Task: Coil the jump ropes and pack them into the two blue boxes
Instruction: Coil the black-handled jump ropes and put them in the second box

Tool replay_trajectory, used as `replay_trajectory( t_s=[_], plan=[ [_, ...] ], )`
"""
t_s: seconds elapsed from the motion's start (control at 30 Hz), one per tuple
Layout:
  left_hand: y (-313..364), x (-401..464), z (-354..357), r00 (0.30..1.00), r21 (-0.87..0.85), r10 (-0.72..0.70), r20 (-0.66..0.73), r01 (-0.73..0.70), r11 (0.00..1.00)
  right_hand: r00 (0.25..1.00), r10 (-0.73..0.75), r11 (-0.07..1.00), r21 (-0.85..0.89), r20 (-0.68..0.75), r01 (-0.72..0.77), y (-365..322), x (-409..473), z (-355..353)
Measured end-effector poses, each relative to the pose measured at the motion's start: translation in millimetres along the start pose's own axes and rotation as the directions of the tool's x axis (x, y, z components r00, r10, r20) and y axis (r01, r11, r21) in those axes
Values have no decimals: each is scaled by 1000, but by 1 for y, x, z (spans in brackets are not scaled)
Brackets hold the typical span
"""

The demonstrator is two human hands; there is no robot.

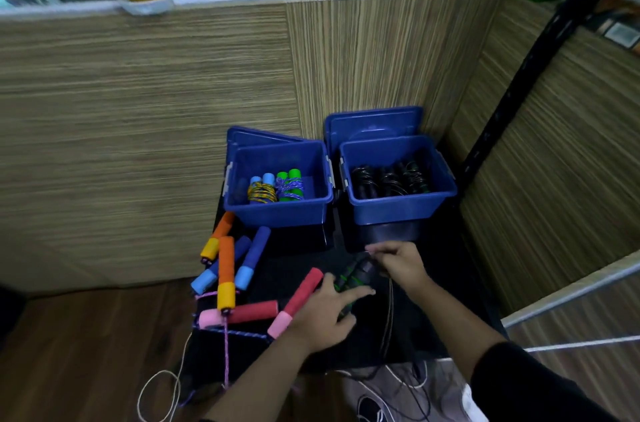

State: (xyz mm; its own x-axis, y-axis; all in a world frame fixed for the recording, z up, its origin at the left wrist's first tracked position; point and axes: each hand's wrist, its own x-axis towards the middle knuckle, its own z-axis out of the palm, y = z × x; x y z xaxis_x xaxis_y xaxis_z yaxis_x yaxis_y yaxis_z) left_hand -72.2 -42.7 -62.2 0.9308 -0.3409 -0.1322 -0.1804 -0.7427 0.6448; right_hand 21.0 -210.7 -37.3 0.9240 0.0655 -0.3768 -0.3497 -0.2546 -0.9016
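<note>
Two blue boxes stood open at the far edge of the dark bench, beyond both hands. The left box held two coiled ropes with light blue and green foam handles; the right box held several coiled black ropes. The left hand lay spread over a black handle with green rings, its fingers straight and resting on it. The right hand was just beyond it, fingers curled around the top of a second black handle (the exact grip was hard to make out). A thin black cord ran down between the two wrists and off the near edge of the bench. To the left of the left hand lay loose foam handles: red and pink, orange and yellow, and blue, with their cords trailing to the wooden floor.
</note>
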Motion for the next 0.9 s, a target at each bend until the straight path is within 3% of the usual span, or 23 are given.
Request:
replay_trajectory(
  t_s=[0.1, 0.17, 0.27, 0.37, 0.5, 0.6, 0.67, 0.8, 0.9],
  plan=[
    [12, 9, -36, 977, -131, -78, -198, 52, 990, 996, -85, 976, 202, 5, 82, -51, 2, 11],
    [18, 16, -64, 908, -273, -136, -396, 25, 962, 988, -142, 956, 270, 65, 119, -83, -1, 22],
    [19, 26, -109, 764, -589, -324, -558, -90, 803, 943, -218, 975, 93, 252, 201, -112, -11, 46],
    [16, 29, -150, 673, -722, -431, -602, -227, 654, 901, -202, 974, -17, 384, 225, -124, -26, 77],
    [15, 23, -174, 613, -702, -437, -658, -291, 650, 869, -160, 986, 123, 469, 116, -131, -42, 112],
    [15, 15, -179, 574, -689, -445, -687, -319, 651, 883, -226, 971, 17, 411, 240, -127, -36, 121],
    [13, 12, -181, 590, -685, -427, -685, -321, 654, 892, -238, 965, -7, 385, 261, -125, -32, 121],
    [8, 9, -183, 617, -710, -435, -655, -305, 635, 882, -156, 986, 122, 445, 113, -119, -31, 120],
    [10, 9, -187, 572, -739, -498, -652, -331, 587, 870, -243, 967, 39, 428, 251, -115, -34, 127]
  ],
)
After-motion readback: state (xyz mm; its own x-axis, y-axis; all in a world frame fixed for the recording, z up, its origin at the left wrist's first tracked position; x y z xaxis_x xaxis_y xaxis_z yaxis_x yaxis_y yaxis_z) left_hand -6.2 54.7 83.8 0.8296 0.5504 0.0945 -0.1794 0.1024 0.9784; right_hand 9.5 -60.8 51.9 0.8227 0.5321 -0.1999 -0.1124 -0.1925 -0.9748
